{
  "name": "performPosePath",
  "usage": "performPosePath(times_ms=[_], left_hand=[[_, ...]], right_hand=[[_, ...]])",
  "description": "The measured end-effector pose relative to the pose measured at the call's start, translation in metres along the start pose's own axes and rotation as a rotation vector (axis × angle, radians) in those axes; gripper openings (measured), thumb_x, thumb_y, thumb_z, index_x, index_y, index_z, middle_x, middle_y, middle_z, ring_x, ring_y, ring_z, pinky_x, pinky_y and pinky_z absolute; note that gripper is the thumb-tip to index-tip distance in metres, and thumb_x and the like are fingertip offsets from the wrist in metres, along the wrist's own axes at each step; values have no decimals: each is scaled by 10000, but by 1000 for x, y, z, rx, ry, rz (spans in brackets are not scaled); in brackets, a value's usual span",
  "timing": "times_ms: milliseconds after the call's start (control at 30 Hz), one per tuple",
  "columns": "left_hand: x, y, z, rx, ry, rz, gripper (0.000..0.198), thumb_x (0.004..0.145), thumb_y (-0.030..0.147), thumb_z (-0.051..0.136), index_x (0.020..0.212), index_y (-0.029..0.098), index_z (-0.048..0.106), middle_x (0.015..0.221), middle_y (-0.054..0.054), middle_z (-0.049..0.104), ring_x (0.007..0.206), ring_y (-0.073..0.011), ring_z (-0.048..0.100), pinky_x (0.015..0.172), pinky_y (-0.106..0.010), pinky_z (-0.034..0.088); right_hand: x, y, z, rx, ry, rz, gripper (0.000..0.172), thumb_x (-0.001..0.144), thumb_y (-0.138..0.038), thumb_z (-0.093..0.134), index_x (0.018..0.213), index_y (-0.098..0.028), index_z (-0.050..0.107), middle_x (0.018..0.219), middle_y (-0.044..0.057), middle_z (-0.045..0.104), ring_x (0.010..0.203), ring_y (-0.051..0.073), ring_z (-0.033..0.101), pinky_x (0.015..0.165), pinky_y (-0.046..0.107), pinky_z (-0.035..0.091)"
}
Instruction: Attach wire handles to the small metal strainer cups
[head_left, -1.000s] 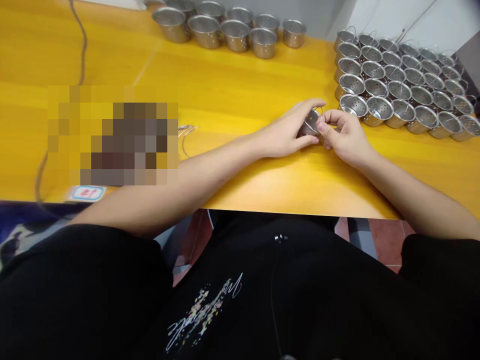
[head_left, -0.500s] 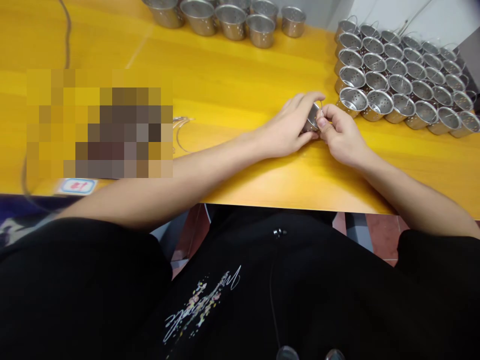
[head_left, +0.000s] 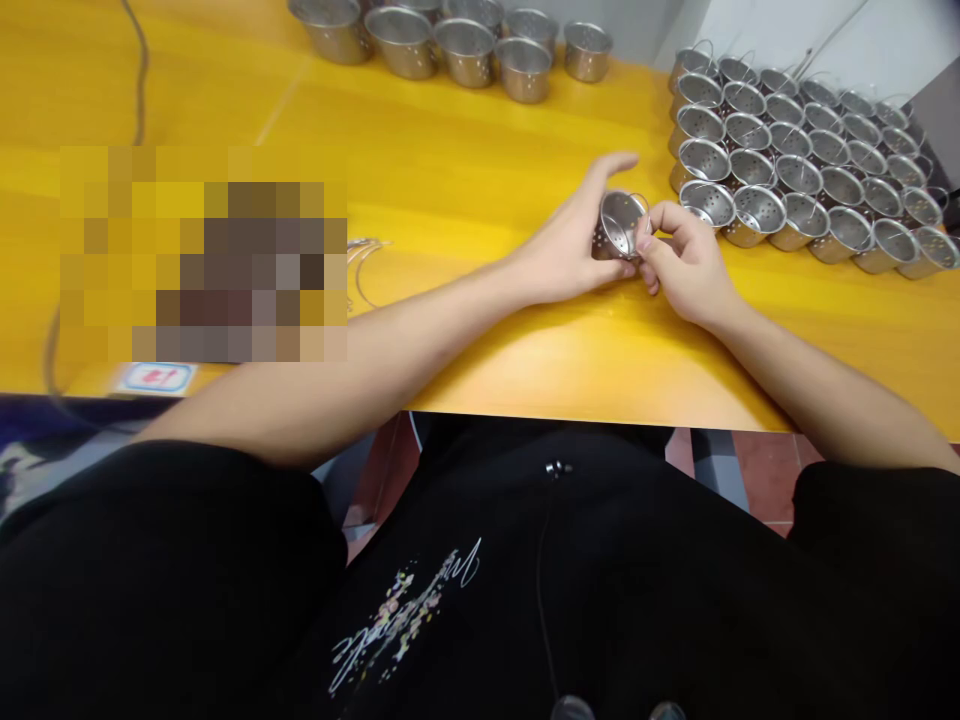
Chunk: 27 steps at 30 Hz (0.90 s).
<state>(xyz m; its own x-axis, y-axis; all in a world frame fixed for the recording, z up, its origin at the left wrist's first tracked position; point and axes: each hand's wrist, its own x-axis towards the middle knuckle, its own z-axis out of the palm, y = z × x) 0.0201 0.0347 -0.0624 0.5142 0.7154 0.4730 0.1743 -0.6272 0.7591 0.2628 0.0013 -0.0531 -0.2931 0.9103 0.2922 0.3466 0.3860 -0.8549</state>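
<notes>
A small perforated steel cup (head_left: 621,222) with a thin wire handle is held just above the yellow table (head_left: 465,170). My left hand (head_left: 574,240) cradles it from the left, thumb under it and index finger stretched out above. My right hand (head_left: 686,265) is closed, pinching the cup's rim and wire handle on the right side. The cup's open mouth tilts toward me.
Rows of several finished cups with handles (head_left: 802,165) are packed at the right. Several larger perforated cups (head_left: 465,45) stand at the far edge. Loose wire handles (head_left: 364,262) lie left of my forearm. A dark cable (head_left: 139,80) runs down the left.
My left fingers have opened off the cup, so its mouth now shows. The cup has tipped toward me. Both hands stay in the same place.
</notes>
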Motion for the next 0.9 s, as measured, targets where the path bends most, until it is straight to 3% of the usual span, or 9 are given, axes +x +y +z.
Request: performPosePath(times_ms=[100, 200, 333, 467, 567, 667, 800, 900], left_hand=[[3, -10, 3, -43, 0, 5, 1122, 961, 390, 1010, 1876, 299, 368, 1542, -175, 776, 1342, -391, 847, 1254, -610, 672], [6, -20, 4, -57, 12, 9, 1180, 946, 446, 1026, 1897, 297, 344, 1659, -210, 726, 1505, -443, 781, 1372, -667, 596], [7, -26, -1, 5, 34, -3, 1176, 895, 558, 1071, 1857, 301, 446, 1841, -218, 624, 1749, -498, 581, 1528, -701, 425], [4, -17, -2, 56, 37, 18, 1158, 892, 604, 1082, 1832, 277, 489, 1919, -232, 542, 1805, -496, 516, 1549, -683, 392], [2, -1, -4, 99, 97, -17, 871, 1060, 622, 955, 1760, 286, 561, 1845, -229, 618, 1747, -447, 587, 1512, -648, 446], [3, 12, -11, 153, 181, -68, 543, 1178, 614, 814, 1599, 298, 682, 1722, -199, 722, 1630, -411, 673, 1406, -617, 550], [7, 13, -20, 147, 209, -60, 305, 1163, 522, 811, 1347, 280, 792, 1431, -135, 859, 1358, -334, 772, 1270, -520, 637], [8, 8, -21, 164, 189, -68, 187, 1152, 441, 803, 1193, 260, 829, 1246, -112, 857, 1210, -315, 783, 1202, -518, 663]], right_hand=[[-2, -5, 4, -25, 50, -66, 601, 1094, -891, 844, 1099, -303, 722, 989, 41, 676, 851, 234, 707, 675, 396, 684], [-3, -12, 6, -46, 79, -120, 589, 1086, -876, 851, 1109, -299, 736, 1096, 76, 719, 977, 265, 728, 680, 388, 680], [-3, -17, 6, -20, 38, -119, 579, 1071, -862, 860, 1101, -296, 740, 1133, 79, 750, 849, 224, 666, 578, 353, 582], [-3, -18, 5, -25, 56, -93, 591, 1041, -877, 877, 1077, -299, 757, 1137, 81, 775, 813, 221, 661, 569, 361, 555], [-3, -17, 4, -66, 124, -119, 536, 1055, -840, 875, 1052, -311, 790, 1193, 112, 783, 982, 293, 736, 671, 424, 644], [-2, -14, 3, -98, 182, -132, 459, 1069, -772, 883, 1050, -316, 835, 1223, 115, 787, 975, 299, 734, 695, 453, 659], [0, -6, 2, -122, 230, -169, 354, 1060, -663, 921, 1046, -311, 894, 1179, 101, 806, 905, 283, 723, 712, 467, 644], [2, -3, 0, -143, 240, -173, 268, 1040, -571, 926, 1038, -303, 912, 1149, 95, 816, 819, 257, 681, 687, 456, 597]])
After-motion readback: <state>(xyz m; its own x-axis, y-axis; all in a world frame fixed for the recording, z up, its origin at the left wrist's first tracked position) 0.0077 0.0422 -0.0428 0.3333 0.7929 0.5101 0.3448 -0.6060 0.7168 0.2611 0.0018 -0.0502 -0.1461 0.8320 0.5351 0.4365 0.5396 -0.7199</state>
